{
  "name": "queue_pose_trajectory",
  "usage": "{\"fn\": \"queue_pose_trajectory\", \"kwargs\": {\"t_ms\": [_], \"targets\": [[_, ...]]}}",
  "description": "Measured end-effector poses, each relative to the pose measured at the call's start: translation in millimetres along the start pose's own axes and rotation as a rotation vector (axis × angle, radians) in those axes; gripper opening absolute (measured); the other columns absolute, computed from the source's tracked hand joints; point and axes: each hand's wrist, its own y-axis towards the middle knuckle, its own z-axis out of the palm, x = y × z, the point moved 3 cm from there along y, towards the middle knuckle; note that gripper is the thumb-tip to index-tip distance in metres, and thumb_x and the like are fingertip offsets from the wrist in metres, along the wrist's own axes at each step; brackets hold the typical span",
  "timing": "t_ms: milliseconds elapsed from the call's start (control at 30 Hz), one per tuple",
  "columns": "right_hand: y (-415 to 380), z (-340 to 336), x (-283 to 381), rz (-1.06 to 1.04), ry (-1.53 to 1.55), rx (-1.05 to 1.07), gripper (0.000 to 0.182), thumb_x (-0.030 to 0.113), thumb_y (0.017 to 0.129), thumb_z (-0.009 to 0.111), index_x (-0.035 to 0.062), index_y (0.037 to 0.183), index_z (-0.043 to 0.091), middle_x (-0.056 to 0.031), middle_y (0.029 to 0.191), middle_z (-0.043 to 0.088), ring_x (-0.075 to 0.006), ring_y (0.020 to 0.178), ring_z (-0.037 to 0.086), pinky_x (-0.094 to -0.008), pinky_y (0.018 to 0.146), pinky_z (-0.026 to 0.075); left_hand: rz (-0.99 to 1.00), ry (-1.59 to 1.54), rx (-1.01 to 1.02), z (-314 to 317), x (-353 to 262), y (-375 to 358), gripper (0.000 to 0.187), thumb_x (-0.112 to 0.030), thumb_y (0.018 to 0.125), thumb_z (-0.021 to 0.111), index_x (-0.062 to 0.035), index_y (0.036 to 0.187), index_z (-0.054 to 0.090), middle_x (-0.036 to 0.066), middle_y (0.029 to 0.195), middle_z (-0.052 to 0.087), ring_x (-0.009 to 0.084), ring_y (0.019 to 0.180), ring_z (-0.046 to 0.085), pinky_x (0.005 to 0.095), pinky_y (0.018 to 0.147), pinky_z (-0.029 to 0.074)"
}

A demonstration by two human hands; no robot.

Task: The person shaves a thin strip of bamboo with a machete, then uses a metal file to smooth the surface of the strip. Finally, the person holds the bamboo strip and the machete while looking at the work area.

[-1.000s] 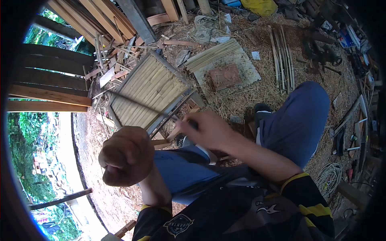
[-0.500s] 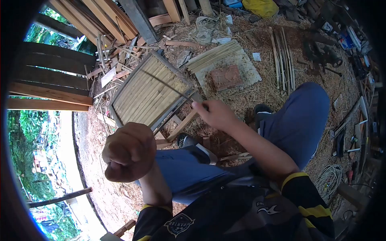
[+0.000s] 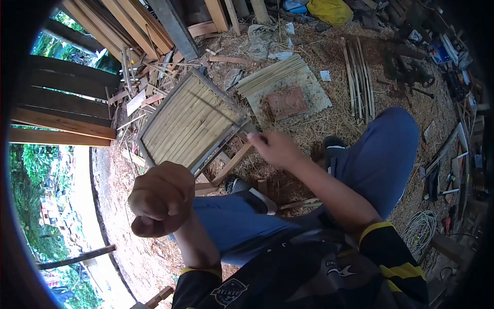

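1. A thin bamboo strip point(image 3: 226, 116) sits pinched in the right hand point(image 3: 275, 148) just above the frame's centre; it runs as a dark, narrow line up and left across the woven panel point(image 3: 188, 123).
2. The right hand is closed around the strip's near end, fingers curled tight.
3. The left hand point(image 3: 159, 198), lower left of centre, is balled into a fist; I cannot tell whether it grips anything.
4. The woven panel is a square of flat, pale slats in a grey frame, tilted, its lower edge just beside the right hand.
5. Between the hands and the blue-trousered knees point(image 3: 381, 149) lies a little bare ground strewn with straw and shavings.
6. Loose split bamboo point(image 3: 270, 72) lies on a grey slab in the upper centre; rough planks point(image 3: 128, 23) crowd the upper left.
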Motion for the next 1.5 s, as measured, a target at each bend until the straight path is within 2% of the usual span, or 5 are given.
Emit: {"fn": "queue_pose_trajectory", "kwargs": {"t_ms": [433, 667, 867, 1067, 1500], "targets": [[9, -8, -22, 0.2, -0.143, 0.085, 0.048, 0.047, 0.1, 0.056, 0.0024, 0.093, 0.072, -0.0211, 0.077, 0.069, -0.037, 0.072, 0.069, -0.0443, 0.07, 0.053, -0.001, -0.067, -0.004, 1, 1, 6, 0.037, -0.024, 0.089, 0.05, -0.0175, 0.057, 0.032, -0.006, 0.04, 0.025, 0.0072, 0.03, 0.021, 0.0234, 0.031, 0.019], [-43, -3, 65, -0.266, -0.007, 0.095, 0.054, 0.052, 0.099, 0.057, 0.0012, 0.091, 0.071, -0.0199, 0.062, 0.06, -0.0311, 0.061, 0.065, -0.043, 0.061, 0.049, -0.046, -0.104, 0.057, 3, 1, 8, 0.039, -0.022, 0.089, 0.05, -0.0177, 0.055, 0.031, -0.006, 0.04, 0.028, 0.0072, 0.031, 0.023, 0.0234, 0.031, 0.021], [11, 4, -44, 0.139, -0.007, 0.026, 0.058, 0.057, 0.1, 0.051, 0.0028, 0.101, 0.073, -0.0234, 0.071, 0.066, -0.0424, 0.071, 0.067, -0.0489, 0.068, 0.052, -0.04, -0.032, -0.009, -6, -4, 3, 0.036, -0.025, 0.089, 0.05, -0.0171, 0.058, 0.034, -0.004, 0.045, 0.033, 0.0111, 0.037, 0.033, 0.0259, 0.037, 0.027], [-28, 8, 29, -0.265, 0.0, -0.029, 0.061, 0.053, 0.102, 0.049, -0.0029, 0.091, 0.072, -0.0195, 0.067, 0.063, -0.0332, 0.063, 0.063, -0.0445, 0.065, 0.049, -0.088, -0.04, 0.02, -12, -5, 0, 0.035, -0.028, 0.089, 0.051, -0.0173, 0.059, 0.034, -0.001, 0.051, 0.04, 0.0158, 0.048, 0.044, 0.0291, 0.045, 0.037], [-7, 4, -20, 0.175, -0.046, -0.011, 0.068, 0.059, 0.1, 0.049, -0.0028, 0.083, 0.07, -0.0213, 0.069, 0.064, -0.0384, 0.068, 0.065, -0.0462, 0.066, 0.049, -0.011, -0.085, -0.008, -12, -3, 5, 0.04, -0.03, 0.096, 0.048, -0.0163, 0.062, 0.031, -0.006, 0.045, 0.029, 0.0092, 0.036, 0.025, 0.0258, 0.035, 0.022]]}}
